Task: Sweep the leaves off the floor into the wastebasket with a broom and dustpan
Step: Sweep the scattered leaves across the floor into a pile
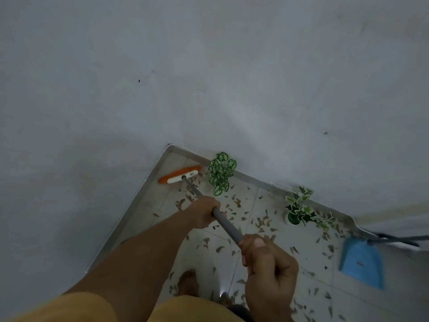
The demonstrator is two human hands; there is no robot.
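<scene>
In the head view, the grey broom handle (226, 225) is gripped by both hands: the left hand (204, 213) lower down, the right hand (269, 263) nearer the top. The orange-and-white broom head (180, 175) is set in the floor corner. Dry leaves (262, 223) are scattered across the tiles. A blue dustpan (361, 261) is seen at the right, near the wall, beyond two small potted plants (220, 173).

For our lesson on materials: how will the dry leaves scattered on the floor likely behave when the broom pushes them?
The leaves look small, thin and curled, so probably light and apt to scatter. Being dry, they may crumble under the broom head. On smooth floor tiles they should slide easily.
</scene>
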